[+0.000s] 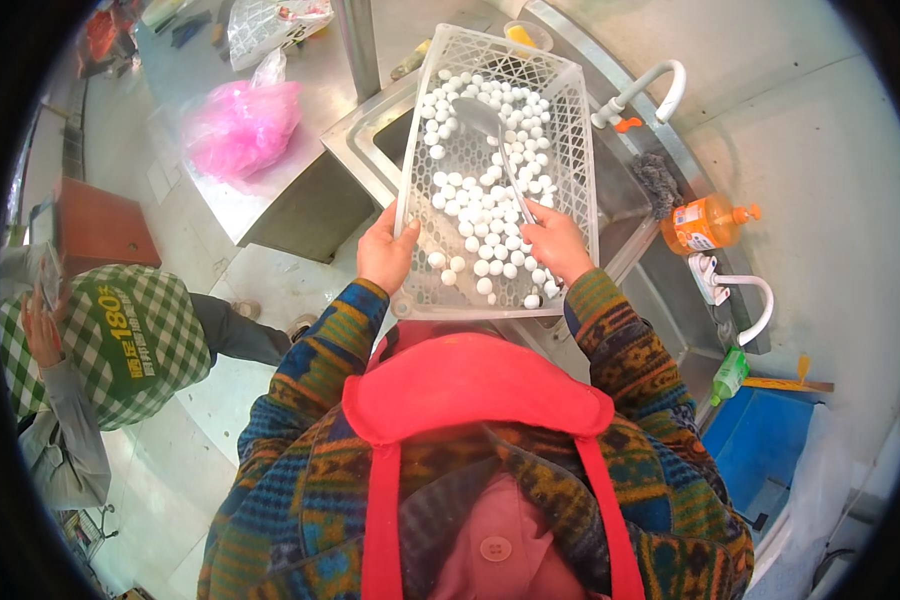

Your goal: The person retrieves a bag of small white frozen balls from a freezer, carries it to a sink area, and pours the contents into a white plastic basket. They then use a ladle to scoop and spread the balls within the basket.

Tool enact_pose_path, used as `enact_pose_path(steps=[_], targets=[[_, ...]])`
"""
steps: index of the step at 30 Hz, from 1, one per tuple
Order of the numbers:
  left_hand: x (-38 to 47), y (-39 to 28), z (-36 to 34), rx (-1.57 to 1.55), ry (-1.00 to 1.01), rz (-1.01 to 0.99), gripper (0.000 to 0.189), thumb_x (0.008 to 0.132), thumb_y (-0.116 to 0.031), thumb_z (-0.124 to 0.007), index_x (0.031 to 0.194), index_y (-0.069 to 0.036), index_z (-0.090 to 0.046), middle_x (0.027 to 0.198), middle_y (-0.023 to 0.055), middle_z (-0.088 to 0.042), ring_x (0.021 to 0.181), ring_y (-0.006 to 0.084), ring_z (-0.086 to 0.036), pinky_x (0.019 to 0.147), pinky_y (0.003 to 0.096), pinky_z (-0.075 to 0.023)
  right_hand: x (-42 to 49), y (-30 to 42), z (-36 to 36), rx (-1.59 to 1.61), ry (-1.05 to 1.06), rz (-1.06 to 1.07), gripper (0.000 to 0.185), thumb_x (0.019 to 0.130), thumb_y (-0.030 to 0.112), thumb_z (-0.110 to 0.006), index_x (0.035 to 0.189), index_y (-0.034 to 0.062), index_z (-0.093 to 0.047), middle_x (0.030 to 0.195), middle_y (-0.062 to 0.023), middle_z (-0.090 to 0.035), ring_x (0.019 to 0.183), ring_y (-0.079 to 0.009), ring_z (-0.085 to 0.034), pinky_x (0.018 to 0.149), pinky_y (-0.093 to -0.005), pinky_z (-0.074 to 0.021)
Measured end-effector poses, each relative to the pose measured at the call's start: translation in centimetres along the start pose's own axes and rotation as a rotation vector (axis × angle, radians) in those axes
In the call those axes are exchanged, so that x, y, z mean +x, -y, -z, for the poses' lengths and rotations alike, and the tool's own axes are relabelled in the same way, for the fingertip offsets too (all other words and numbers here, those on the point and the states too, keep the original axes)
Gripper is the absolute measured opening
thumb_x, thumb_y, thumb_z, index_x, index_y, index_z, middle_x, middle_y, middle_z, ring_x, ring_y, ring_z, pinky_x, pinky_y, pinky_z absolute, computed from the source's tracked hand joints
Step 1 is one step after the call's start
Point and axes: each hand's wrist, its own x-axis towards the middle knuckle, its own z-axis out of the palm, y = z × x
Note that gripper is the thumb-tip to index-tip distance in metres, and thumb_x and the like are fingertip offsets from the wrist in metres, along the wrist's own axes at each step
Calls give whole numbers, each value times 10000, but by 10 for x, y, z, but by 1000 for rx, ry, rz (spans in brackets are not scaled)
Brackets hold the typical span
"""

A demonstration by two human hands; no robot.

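Observation:
A white translucent plastic crate (465, 310) with perforated walls lies before me over the sink. Scattered across its floor are many small round white balls (487, 217), and a dark spot shows beside one near the front right corner. My left hand (387, 253) grips the crate's left rim, thumb on top. In my right hand (559, 241) is the handle of a large metal spoon (478, 114), held above the crate's right side. The spoon's bowl points to the far left part of the crate, over the balls, and looks bare.
Left stands a steel table (229, 202) bearing a pink plastic bag (244, 131). White faucets (673, 94) (757, 307), an orange pump bottle (705, 223), a grey scrubber (656, 184) and a green bottle (730, 375) line the right. A person in a checked apron (120, 345) stands left.

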Motion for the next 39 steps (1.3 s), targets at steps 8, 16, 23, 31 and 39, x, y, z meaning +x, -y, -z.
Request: enact_pose_path(steps=[8, 16, 23, 31, 39], targets=[[0, 0, -1, -31, -6, -24, 384, 893, -120, -578, 1269, -38, -559, 891, -5, -631, 737, 69, -530, 696, 245, -467, 2, 16, -7, 259, 71, -81, 489, 854, 58, -484, 1340, 7, -475, 695, 6, -472, 494, -58, -424, 416, -214, -319], [3, 4, 2, -23, 25, 37, 445, 868, -173, -612, 1293, -64, -544, 1037, 83, -691, 936, 126, -630, 855, 278, -472, -7, 15, -8, 362, 163, -88, 509, 882, 77, -488, 1385, 30, -427, 710, 6, -458, 494, -59, -424, 410, -208, -330], [6, 2, 2, 38, 1, -42, 394, 892, -158, -594, 1262, -29, -558, 859, 8, -633, 716, 81, -537, 681, 252, -472, -60, 2, 15, 421, 225, -196, 432, 867, 94, -506, 1289, 4, -529, 682, 7, -470, 495, -63, -419, 422, -212, -319], [12, 11, -1, -17, 26, -33, 382, 902, -146, -591, 1260, -19, -554, 932, 5, -639, 754, 73, -542, 692, 245, -470, -141, 30, 89, -438, 38, 45, 469, 808, 91, -568, 1276, 72, -555, 669, -128, -530, 553, -204, -516, 552, -313, -441], [15, 11, 2, -129, 45, 45, 420, 889, -142, -606, 1288, -28, -540, 1039, 53, -662, 904, 90, -578, 819, 259, -463, -178, 70, 121, -1026, 324, -11, 441, 786, 127, -566, 1222, 188, -596, 742, -197, -599, 680, -386, -580, 611, -459, -466]])
